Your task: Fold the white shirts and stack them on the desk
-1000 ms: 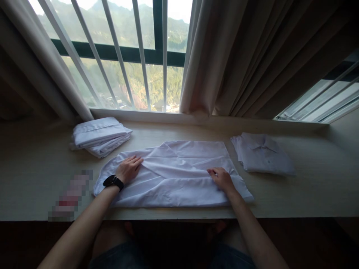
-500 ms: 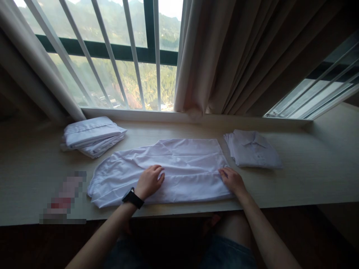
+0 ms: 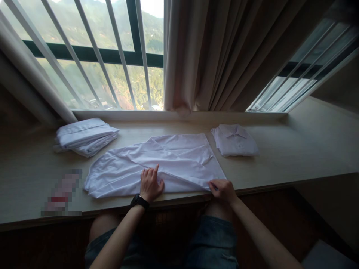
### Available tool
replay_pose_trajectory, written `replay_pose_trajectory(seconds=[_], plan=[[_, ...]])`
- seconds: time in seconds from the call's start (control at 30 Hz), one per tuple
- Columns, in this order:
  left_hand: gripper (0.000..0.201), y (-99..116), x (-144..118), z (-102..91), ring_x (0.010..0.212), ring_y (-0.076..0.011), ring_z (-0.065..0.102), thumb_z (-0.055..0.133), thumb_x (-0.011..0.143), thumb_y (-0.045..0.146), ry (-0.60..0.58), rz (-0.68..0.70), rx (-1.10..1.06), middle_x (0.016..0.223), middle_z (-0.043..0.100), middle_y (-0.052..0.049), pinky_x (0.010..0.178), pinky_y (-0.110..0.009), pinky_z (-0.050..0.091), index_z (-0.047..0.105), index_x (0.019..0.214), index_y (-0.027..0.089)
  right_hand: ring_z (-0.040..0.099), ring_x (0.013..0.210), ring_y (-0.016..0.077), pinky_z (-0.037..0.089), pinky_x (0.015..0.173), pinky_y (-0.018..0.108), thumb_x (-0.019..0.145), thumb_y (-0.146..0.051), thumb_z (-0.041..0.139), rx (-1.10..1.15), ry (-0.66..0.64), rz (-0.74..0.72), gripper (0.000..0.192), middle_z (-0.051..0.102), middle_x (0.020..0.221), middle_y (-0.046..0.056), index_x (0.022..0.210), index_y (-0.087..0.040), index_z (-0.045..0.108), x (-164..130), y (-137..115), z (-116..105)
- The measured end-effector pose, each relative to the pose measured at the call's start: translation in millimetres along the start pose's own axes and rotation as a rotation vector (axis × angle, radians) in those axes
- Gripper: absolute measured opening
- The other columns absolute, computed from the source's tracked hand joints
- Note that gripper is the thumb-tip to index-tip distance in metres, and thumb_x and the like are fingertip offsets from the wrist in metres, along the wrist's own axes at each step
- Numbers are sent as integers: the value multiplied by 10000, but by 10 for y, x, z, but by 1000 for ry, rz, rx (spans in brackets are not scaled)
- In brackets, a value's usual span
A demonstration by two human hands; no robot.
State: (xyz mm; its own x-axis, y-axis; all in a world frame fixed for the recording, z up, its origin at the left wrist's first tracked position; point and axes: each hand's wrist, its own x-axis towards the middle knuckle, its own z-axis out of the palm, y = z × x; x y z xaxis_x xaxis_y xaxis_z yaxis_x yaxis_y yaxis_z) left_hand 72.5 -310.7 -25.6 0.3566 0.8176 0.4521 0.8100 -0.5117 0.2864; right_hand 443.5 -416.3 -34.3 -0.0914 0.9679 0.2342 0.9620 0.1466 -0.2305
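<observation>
A white shirt [image 3: 171, 160] lies spread lengthwise on the pale ledge [image 3: 280, 149], its lower part folded and wrinkled. My left hand [image 3: 150, 183], with a black watch on the wrist, rests on the shirt's near part, fingers apart and index stretched forward. At the near right corner, my right hand [image 3: 223, 189] pinches the shirt's edge, and the cloth is drawn taut there. Behind and to the right sits a folded white shirt [image 3: 237, 140] with its collar up top. On the left is a stack of folded white garments [image 3: 86, 136].
A blurred-out pinkish item [image 3: 63, 192] lies near the ledge's front left. Behind the ledge are a barred window [image 3: 98, 56] and a long grey curtain [image 3: 213, 56]. My knees are under the front edge.
My right hand has moved toward me along the shirt's right side and now pinches its near edge. My left hand's index finger has stretched forward. The view has swung to the right.
</observation>
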Motion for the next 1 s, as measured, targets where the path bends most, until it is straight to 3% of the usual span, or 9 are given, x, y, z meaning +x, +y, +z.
replay_pose_trajectory(seconds=[0.07, 0.17, 0.23, 0.3, 0.4, 0.5, 0.73, 0.9, 1.0], plan=[[620, -6, -26, -4, 1048, -328, 542, 586, 769, 233, 8, 60, -1, 1014, 610, -135, 1015, -522, 394, 522, 1382, 164, 644, 732, 177, 390, 707, 253, 954, -375, 504, -11, -49, -3, 305, 736, 821, 65, 886, -212, 753, -162, -6, 26], [290, -19, -68, -9, 902, -286, 546, 585, 714, 189, -4, 158, -22, 852, 586, -101, 892, -466, 446, 686, 985, 202, 633, 770, 188, 396, 727, 264, 973, -381, 476, -73, -3, 97, 332, 717, 819, 70, 861, -198, 730, -186, -16, -25], [87, -22, -89, -15, 824, -261, 537, 586, 678, 183, -46, 234, -36, 762, 556, -81, 836, -440, 456, 636, 736, 225, 625, 827, 206, 409, 783, 285, 995, -368, 441, -112, 79, 171, 371, 701, 817, 81, 810, -190, 708, -79, -58, -91], [45, -18, -103, -22, 799, -253, 536, 583, 650, 185, -81, 300, -38, 734, 547, -79, 811, -430, 462, 586, 646, 230, 615, 900, 219, 419, 857, 306, 1006, -339, 427, -107, 106, 157, 363, 699, 865, 87, 828, -187, 704, 70, -140, -144], [76, -8, -117, -24, 853, -259, 566, 576, 631, 176, -87, 328, -63, 836, 604, -100, 849, -432, 483, 603, 685, 223, 599, 1025, 226, 430, 938, 320, 969, -336, 527, -44, -9, 10, 239, 700, 1063, 88, 1038, -196, 708, 250, -324, -155], [170, -5, -131, -10, 918, -262, 608, 569, 635, 166, -113, 298, -113, 994, 655, -111, 878, -419, 509, 629, 784, 222, 580, 1095, 243, 437, 950, 337, 912, -341, 624, -63, -126, -76, 287, 664, 1200, 97, 1168, -222, 673, 302, -509, -105], [276, 8, -133, 3, 1137, -302, 610, 565, 651, 153, -113, 287, -125, 1238, 657, -124, 992, -457, 494, 656, 905, 211, 603, 907, 239, 424, 825, 334, 809, -8, 506, -221, -228, -123, 259, 688, 921, 119, 915, -165, 682, 155, -603, -145], [244, 14, -134, -23, 1242, -359, 541, 605, 651, 161, -114, 247, -69, 1329, 620, -126, 1008, -535, 454, 672, 878, 217, 610, 980, 221, 443, 896, 322, 867, -173, 556, -41, -252, -122, 177, 703, 993, 80, 932, -207, 717, 102, -466, -257], [202, 9, -136, -24, 1293, -373, 507, 616, 651, 165, -106, 240, -55, 1383, 595, -117, 1031, -564, 428, 669, 838, 220, 598, 1095, 220, 434, 1003, 335, 915, -320, 563, 97, -145, -74, 229, 701, 1118, 72, 1039, -215, 725, 154, -308, -199]])
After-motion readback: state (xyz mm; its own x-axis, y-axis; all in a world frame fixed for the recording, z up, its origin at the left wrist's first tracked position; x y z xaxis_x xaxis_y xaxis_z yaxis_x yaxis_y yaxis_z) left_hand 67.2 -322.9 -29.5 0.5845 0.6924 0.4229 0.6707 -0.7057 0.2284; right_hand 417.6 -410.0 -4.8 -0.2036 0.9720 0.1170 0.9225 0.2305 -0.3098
